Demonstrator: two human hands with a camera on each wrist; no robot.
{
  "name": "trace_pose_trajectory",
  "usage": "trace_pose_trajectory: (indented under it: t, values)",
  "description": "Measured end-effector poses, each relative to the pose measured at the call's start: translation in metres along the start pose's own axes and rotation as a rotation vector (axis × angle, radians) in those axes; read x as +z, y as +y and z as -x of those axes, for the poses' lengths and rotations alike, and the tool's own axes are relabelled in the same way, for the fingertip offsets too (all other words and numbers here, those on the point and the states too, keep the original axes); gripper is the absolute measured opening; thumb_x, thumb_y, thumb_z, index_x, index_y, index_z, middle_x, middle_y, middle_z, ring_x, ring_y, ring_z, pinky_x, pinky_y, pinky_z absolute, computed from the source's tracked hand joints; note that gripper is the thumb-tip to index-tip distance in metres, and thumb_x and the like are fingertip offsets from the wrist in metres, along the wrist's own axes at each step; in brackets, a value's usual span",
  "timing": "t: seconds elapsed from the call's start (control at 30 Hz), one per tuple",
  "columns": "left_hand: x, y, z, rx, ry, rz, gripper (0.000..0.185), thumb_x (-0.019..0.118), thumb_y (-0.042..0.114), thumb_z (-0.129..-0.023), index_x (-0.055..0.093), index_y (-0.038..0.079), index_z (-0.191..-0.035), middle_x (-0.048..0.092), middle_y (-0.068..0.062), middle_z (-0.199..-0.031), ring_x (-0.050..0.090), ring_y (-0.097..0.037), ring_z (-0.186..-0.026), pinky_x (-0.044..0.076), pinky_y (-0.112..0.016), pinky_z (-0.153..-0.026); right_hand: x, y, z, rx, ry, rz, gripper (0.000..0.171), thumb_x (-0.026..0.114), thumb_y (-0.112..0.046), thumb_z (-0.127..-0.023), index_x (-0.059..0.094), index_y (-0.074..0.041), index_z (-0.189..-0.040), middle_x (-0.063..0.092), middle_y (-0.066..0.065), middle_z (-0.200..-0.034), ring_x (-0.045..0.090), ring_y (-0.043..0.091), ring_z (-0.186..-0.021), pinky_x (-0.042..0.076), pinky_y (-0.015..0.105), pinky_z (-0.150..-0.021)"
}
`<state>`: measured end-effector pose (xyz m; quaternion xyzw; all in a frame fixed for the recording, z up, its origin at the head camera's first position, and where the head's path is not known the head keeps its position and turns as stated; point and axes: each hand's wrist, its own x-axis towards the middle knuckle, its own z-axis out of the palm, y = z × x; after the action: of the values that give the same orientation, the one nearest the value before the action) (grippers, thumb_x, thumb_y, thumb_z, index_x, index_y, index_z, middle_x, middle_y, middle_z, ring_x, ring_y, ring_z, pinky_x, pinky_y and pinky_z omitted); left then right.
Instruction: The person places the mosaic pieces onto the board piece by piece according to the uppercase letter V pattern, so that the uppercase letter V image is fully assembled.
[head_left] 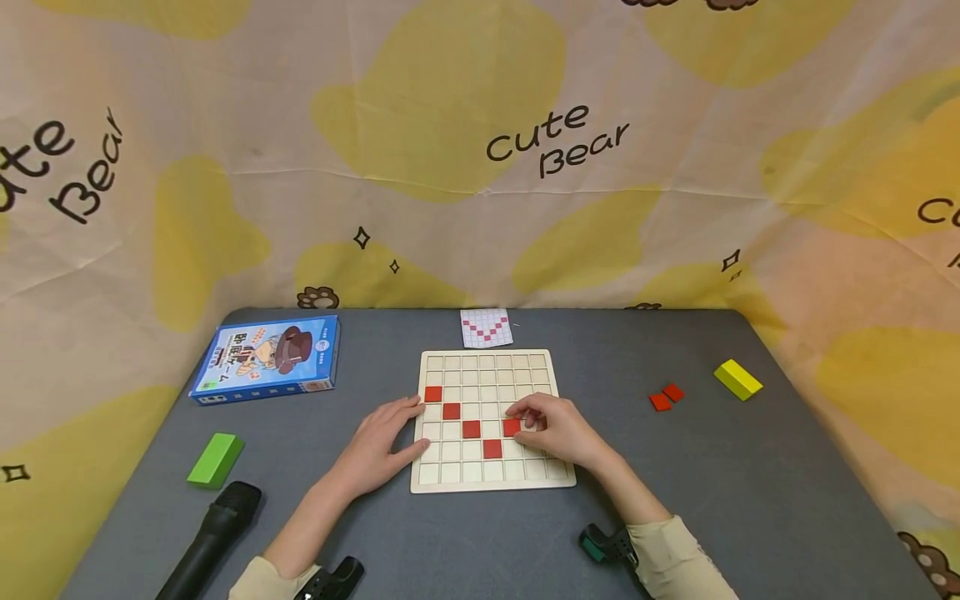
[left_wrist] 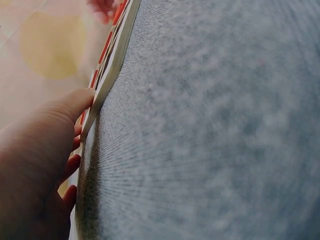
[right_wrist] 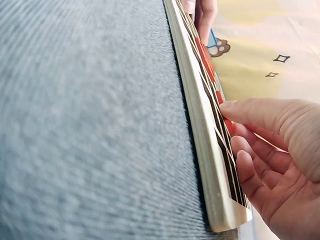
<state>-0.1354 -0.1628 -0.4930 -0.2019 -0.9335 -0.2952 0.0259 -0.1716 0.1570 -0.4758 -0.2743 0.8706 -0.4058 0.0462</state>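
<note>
A pale wooden grid board (head_left: 450,474) lies flat on the grey table, with several red square tiles in its cells. They form a slanting line down from the left, then one step up to the right. At the lower right, my right hand (head_left: 558,429) holds a red tile (head_left: 512,427) between thumb and fingers, right at its cell. In the right wrist view the thumb tip (right_wrist: 229,106) is against the tile's edge. My left hand (head_left: 375,446) rests on the board's left edge, its fingers spread and relaxed.
Behind the board lies a small card (head_left: 486,327) with a red V pattern. Two loose red tiles (head_left: 661,402) and a yellow block (head_left: 738,380) are to the right. On the left are a blue box (head_left: 266,358), a green block (head_left: 216,460) and a black microphone (head_left: 213,533).
</note>
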Motion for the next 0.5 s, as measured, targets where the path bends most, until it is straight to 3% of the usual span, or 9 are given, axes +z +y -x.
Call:
trace_pose_trajectory:
  t: [0.23, 0.5]
  values:
    - [0.001, 0.000, 0.000, 0.008, 0.005, -0.004, 0.058, 0.068, 0.037, -0.091, 0.054, 0.008, -0.139, 0.047, -0.010, -0.146, 0.040, -0.033, -0.135, 0.030, -0.060, -0.106, 0.001, -0.001, 0.003, -0.015, 0.022, -0.014, 0.027, 0.079, -0.009, -0.080, 0.071, -0.011, -0.106, 0.062, 0.002, -0.084, 0.055, 0.016, -0.074, 0.045, 0.024, -0.064]
    - [0.001, 0.000, 0.000, 0.009, 0.008, -0.003, 0.059, 0.069, 0.038, -0.090, 0.054, 0.007, -0.139, 0.047, -0.010, -0.146, 0.040, -0.034, -0.135, 0.030, -0.060, -0.106, -0.007, 0.006, 0.011, 0.040, 0.105, -0.035, 0.021, 0.074, -0.010, -0.084, 0.073, -0.013, -0.105, 0.066, -0.003, -0.089, 0.059, 0.014, -0.079, 0.048, 0.025, -0.068]
